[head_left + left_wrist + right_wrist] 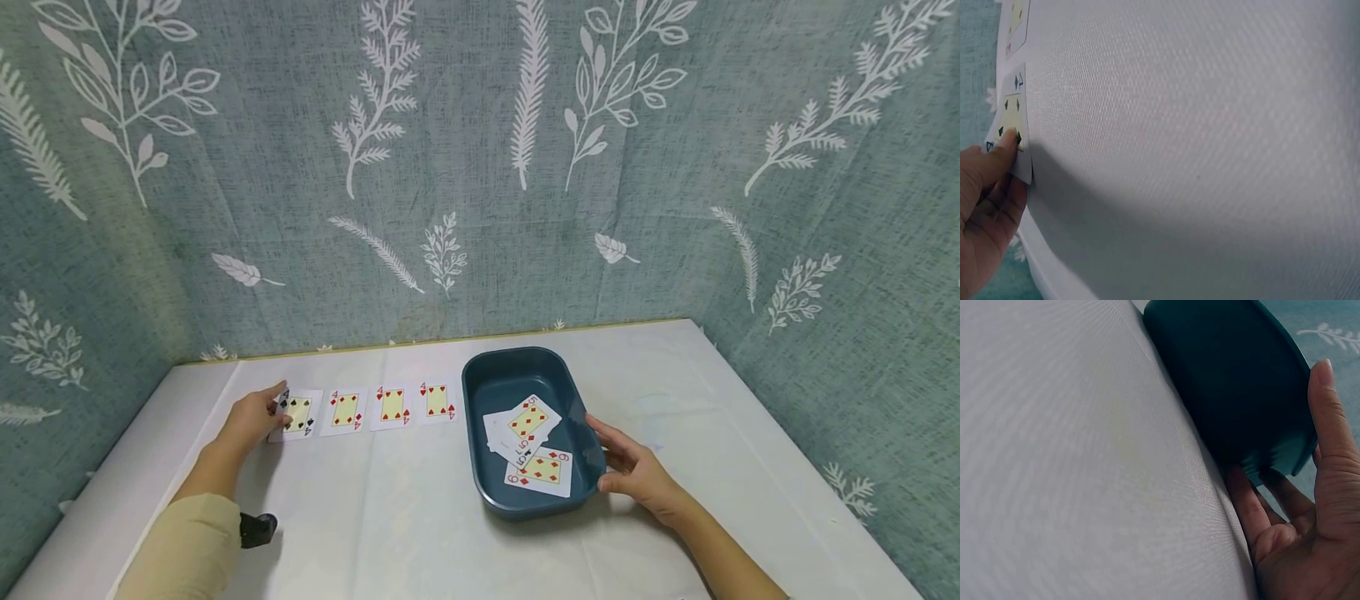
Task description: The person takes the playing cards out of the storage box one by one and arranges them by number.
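Head view: the left hand (251, 419) pinches a white, rectangular, black-pipped playing card (298, 412) extending rightward from it; the farther right hand (639, 473) grips a dark-blue, round-cornered tray (517, 379).

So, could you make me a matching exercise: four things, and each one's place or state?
1. Dark blue, rounded rectangular tray
2. White playing card with black spades
3. Two white playing cards with red hearts
4. Blue-green, leaf-printed cloth

A. Untouched on the white tabletop
B. Rising behind the tabletop
C. Held by the right hand
D. Pinched by the left hand

1-C; 2-D; 3-A; 4-B
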Available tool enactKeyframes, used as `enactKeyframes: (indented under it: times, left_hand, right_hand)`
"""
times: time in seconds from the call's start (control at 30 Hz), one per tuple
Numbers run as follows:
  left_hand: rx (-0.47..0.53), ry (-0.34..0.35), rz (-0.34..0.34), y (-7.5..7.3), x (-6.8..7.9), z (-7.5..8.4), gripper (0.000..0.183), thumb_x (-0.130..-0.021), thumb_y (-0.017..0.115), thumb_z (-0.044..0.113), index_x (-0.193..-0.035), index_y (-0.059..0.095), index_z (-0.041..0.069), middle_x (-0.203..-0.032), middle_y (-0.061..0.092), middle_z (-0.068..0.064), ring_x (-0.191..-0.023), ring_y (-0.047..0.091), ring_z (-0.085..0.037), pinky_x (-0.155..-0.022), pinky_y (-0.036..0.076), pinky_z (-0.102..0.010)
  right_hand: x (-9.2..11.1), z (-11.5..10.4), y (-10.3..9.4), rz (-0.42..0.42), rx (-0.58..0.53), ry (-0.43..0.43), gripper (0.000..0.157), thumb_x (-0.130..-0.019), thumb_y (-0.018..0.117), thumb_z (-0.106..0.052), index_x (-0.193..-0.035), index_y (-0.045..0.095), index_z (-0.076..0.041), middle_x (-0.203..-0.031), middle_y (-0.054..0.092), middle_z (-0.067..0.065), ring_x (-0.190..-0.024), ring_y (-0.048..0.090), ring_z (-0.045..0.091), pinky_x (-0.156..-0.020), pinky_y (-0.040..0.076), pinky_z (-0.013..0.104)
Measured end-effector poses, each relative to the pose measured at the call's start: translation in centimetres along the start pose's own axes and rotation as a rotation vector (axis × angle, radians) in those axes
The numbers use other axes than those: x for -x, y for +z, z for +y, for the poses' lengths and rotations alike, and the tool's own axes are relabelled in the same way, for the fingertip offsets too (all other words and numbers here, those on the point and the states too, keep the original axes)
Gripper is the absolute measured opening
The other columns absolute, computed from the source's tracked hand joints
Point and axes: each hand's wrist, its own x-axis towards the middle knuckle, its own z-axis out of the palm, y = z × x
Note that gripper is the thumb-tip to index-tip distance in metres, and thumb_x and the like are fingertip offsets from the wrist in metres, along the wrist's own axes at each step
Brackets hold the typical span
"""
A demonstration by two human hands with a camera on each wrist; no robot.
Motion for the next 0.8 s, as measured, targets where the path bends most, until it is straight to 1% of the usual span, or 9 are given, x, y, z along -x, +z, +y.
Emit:
enactKeyframes:
  times: [0.1,0.2,0.4,0.53,0.63,0.8]
  left_hand:
    - [-0.013,0.008,0.011,0.2,0.0,-0.3,0.063,-0.087,0.066,0.006,-0.136,0.032,-0.015,-0.097,0.056,-0.030,-0.084,0.051,-0.036,-0.075,0.044,-0.047]
    - [-0.018,0.006,0.027,0.5,0.2,-0.5,0.059,-0.087,0.065,0.007,-0.133,0.036,-0.017,-0.102,0.057,-0.033,-0.090,0.054,-0.040,-0.080,0.044,-0.052]
    - [-0.017,-0.011,0.062,1.0,0.4,-0.8,0.059,-0.087,0.067,0.013,-0.130,0.040,-0.017,-0.103,0.057,-0.033,-0.094,0.055,-0.043,-0.079,0.045,-0.051]
    - [-0.045,-0.002,0.087,1.1,0.4,-0.5,0.058,-0.086,0.068,0.014,-0.128,0.043,-0.018,-0.101,0.058,-0.032,-0.092,0.056,-0.042,-0.077,0.045,-0.051]
    - [-0.054,-0.011,0.102,1.0,0.4,-0.2,0.056,-0.085,0.069,0.012,-0.126,0.045,-0.018,-0.100,0.059,-0.032,-0.093,0.056,-0.043,-0.078,0.045,-0.052]
    - [-0.027,-0.030,0.110,1.0,0.6,0.0,0.057,-0.084,0.071,0.012,-0.127,0.045,-0.016,-0.101,0.059,-0.031,-0.095,0.055,-0.043,-0.080,0.045,-0.052]
  right_hand:
    - [0.0,0.0,0.0,-0.001,-0.002,-0.004,0.082,-0.082,0.074,-0.028,-0.148,0.030,-0.006,-0.141,0.036,0.033,-0.111,0.056,0.014,-0.091,0.045,0.019]
    - [0.0,0.1,0.1,-0.006,-0.009,-0.009,0.082,-0.082,0.074,-0.027,-0.148,0.029,-0.006,-0.140,0.036,0.034,-0.111,0.056,0.015,-0.091,0.045,0.019]
    - [0.0,0.1,0.1,-0.004,-0.014,-0.004,0.082,-0.083,0.074,-0.027,-0.148,0.029,-0.006,-0.140,0.036,0.034,-0.111,0.056,0.015,-0.091,0.046,0.020]
    - [0.1,0.0,0.1,0.007,-0.005,0.002,0.082,-0.082,0.075,-0.026,-0.148,0.030,-0.007,-0.140,0.037,0.033,-0.111,0.056,0.014,-0.091,0.045,0.019]
    - [0.0,-0.1,0.0,0.010,0.003,0.003,0.082,-0.082,0.075,-0.026,-0.148,0.030,-0.007,-0.140,0.037,0.032,-0.111,0.056,0.014,-0.091,0.045,0.019]
    - [0.0,0.0,0.0,0.003,0.004,0.002,0.082,-0.082,0.074,-0.026,-0.148,0.030,-0.007,-0.141,0.036,0.032,-0.111,0.056,0.012,-0.091,0.045,0.019]
